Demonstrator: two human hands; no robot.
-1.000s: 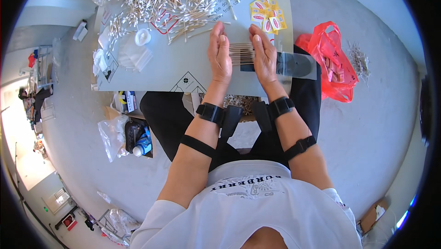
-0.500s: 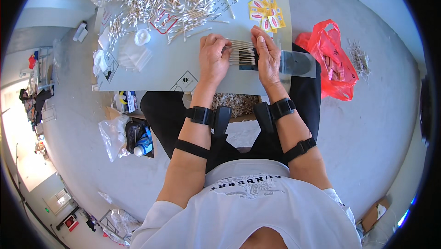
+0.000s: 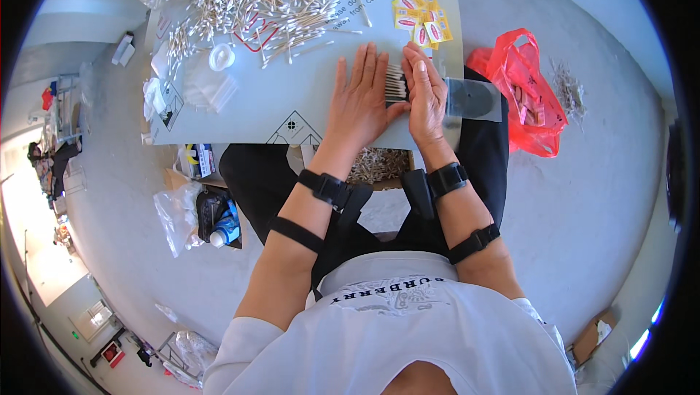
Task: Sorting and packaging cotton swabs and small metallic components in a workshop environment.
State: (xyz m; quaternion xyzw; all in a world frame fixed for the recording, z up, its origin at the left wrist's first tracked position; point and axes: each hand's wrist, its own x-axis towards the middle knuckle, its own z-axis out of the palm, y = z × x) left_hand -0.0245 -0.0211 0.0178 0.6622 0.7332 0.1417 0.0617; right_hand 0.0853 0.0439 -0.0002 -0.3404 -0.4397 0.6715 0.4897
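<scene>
A small row of cotton swabs lies side by side on the table, between my two hands. My left hand is flat with its fingers stretched out, covering the left part of the row. On the other side, my right hand stands on its edge at the right ends of the swabs, fingers extended and slightly cupped. Just right of it, a clear plastic piece sticks out past the table edge over my dark-clad knee. What lies under my left palm is hidden.
A big heap of loose cotton swabs covers the far left of the table. Yellow printed cards sit far right. Nearer left are a round white lid and clear bags. A red plastic bag stands right of the table.
My left hand has gone from gripping the left end of the swab row to lying flat over it, shifting right. My right hand has barely moved.
</scene>
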